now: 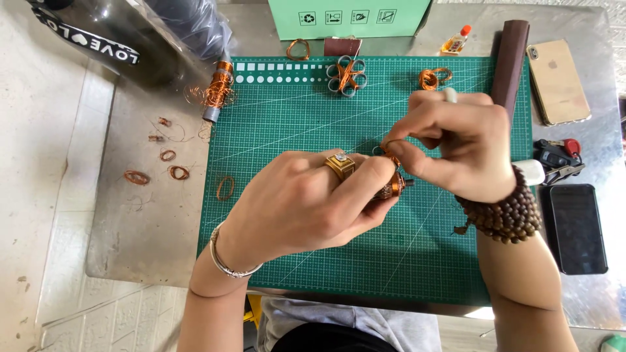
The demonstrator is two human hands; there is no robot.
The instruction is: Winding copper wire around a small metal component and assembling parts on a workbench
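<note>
Two hands meet above the green mat (306, 117). Left hand (313, 202) is closed around a small copper-wound part (393, 187), held over mat centre. Right hand (456, 146) pinches a copper wire loop (391, 148) just above the part. Loose wire coils (169, 166) lie on the table (150, 228), left of the mat.

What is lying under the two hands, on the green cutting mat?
Under the left hand and right hand lies the green cutting mat. They hold a small copper-wound part; most of it is covered by fingers.
</note>
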